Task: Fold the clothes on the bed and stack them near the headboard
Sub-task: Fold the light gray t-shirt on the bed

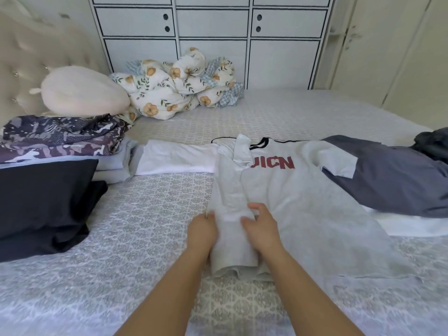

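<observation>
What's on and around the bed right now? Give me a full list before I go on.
T-shirt: one, light grey with red letters, flat mid-bed, its left side folded in.
White garment: one, left of the T-shirt, partly under it.
Grey-blue garment: one, on the right, unfolded.
Dark garment: one, at the far right edge.
Folded stack: one, purple patterned on top, pale blue below, near the headboard.
Black folded clothes: one pile, left.
Cushion: one, cream, by the headboard.
Floral quilt: one, bunched at the far side.
Cabinets: white, behind the bed.
Left hand: grips the folded edge.
Right hand: fingers curled, on the folded strip.
</observation>
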